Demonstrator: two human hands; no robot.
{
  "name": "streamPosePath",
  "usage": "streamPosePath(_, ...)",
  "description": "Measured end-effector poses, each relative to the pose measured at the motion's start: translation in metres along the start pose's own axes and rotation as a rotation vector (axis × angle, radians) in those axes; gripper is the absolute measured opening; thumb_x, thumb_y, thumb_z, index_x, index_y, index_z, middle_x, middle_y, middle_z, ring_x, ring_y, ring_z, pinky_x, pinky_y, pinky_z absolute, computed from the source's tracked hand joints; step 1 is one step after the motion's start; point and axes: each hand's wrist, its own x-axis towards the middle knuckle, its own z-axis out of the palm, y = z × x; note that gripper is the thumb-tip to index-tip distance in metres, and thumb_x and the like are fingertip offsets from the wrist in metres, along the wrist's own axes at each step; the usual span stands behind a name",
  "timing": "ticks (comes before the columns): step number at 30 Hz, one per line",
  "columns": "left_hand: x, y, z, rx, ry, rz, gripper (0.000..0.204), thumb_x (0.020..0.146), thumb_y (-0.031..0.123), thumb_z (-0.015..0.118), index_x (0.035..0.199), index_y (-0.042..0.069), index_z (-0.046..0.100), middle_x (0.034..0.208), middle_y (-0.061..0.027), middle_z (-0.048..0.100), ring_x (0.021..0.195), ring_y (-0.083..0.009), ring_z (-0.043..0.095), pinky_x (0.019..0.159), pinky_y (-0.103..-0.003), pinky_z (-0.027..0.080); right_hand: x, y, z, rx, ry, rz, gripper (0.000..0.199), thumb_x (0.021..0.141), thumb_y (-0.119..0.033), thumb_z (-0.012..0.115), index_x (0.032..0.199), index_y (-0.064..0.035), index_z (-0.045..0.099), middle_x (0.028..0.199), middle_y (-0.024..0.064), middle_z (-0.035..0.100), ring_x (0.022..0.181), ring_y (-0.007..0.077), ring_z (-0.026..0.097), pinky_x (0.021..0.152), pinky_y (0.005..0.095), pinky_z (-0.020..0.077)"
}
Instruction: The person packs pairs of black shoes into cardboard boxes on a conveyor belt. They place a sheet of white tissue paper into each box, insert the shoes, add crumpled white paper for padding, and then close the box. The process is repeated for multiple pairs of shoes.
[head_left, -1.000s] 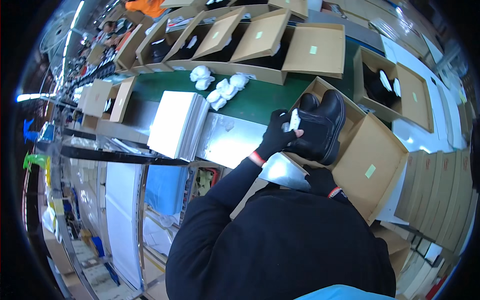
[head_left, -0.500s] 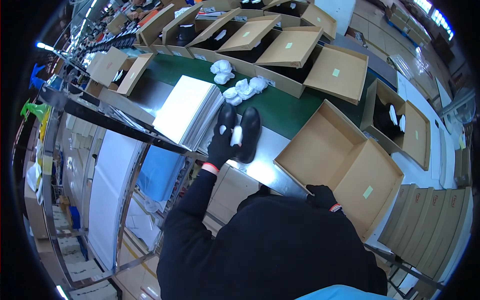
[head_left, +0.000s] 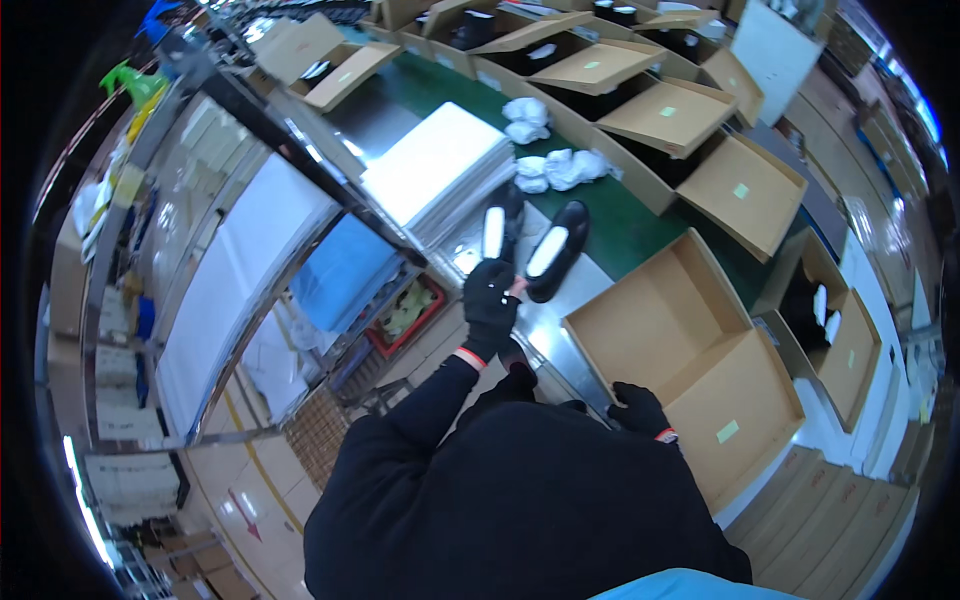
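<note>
Black and shiny, the left shoe (head_left: 513,207) and the right shoe (head_left: 573,232) are set side by side, a little apart, on the silver bench (head_left: 585,281). Each can likely be lifted with one hand; a bendy top, a stiff sole and smooth sides that may slip or get scuffed are to be expected. A good hold is probably found around the sides by the opening. The left hand (head_left: 489,302) is placed at the left shoe's near end; whether its fingers are clamped cannot be told. The right hand (head_left: 638,409) is kept at the open brown box's (head_left: 650,312) near edge, fingers bent, grip unclear. White paper (head_left: 432,160) is stacked beyond.
</note>
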Motion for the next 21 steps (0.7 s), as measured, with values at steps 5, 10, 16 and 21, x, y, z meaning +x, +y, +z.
streamPosePath(5,-0.001,-0.006,-0.032,-0.033,0.017,-0.088,0.014,0.087,0.013,0.057,0.076,0.004,0.057,0.079,-0.0115,0.057,0.08,-0.0315,0.055,0.07,-0.041,0.042,-0.008,-0.041,-0.02,-0.171,0.083,-0.03,0.058,0.078,-0.033,0.072,0.124,-0.001,0.056,0.117,0.0188,0.061,0.108,0.0323,0.059,0.091,0.0388,0.0469)
streamPosePath(10,0.008,-0.066,-0.067,-0.051,0.166,-0.178,0.019,0.092,0.021,0.056,0.084,0.003,0.06,0.077,-0.0145,0.059,0.075,-0.0345,0.056,0.066,-0.042,0.043,-0.006,-0.093,-0.033,-0.139,0.237,-0.093,0.056,0.08,-0.032,0.07,0.125,-0.0014,0.055,0.116,0.0187,0.061,0.109,0.0338,0.058,0.092,0.0393,0.0461)
streamPosePath(16,0.067,-0.176,-0.17,-0.191,0.166,-0.441,0.028,0.092,0.03,0.06,0.085,0.003,0.065,0.068,-0.0075,0.061,0.061,-0.0183,0.055,0.06,-0.031,0.044,0.028,-0.164,-0.01,-0.109,0.374,-0.122,0.05,0.081,-0.024,0.07,0.123,-0.0014,0.057,0.118,0.0174,0.061,0.111,0.0321,0.058,0.093,0.0379,0.0456)
streamPosePath(21,0.1,-0.28,-0.261,-0.124,0.206,-0.366,0.024,0.091,0.025,0.06,0.089,0.003,0.07,0.075,-0.0019,0.066,0.066,-0.0086,0.057,0.063,-0.025,0.044,0.069,-0.242,0.018,-0.075,0.354,-0.186,0.05,0.082,-0.021,0.07,0.126,-0.0032,0.056,0.118,0.0162,0.062,0.112,0.0295,0.059,0.094,0.0364,0.0457)
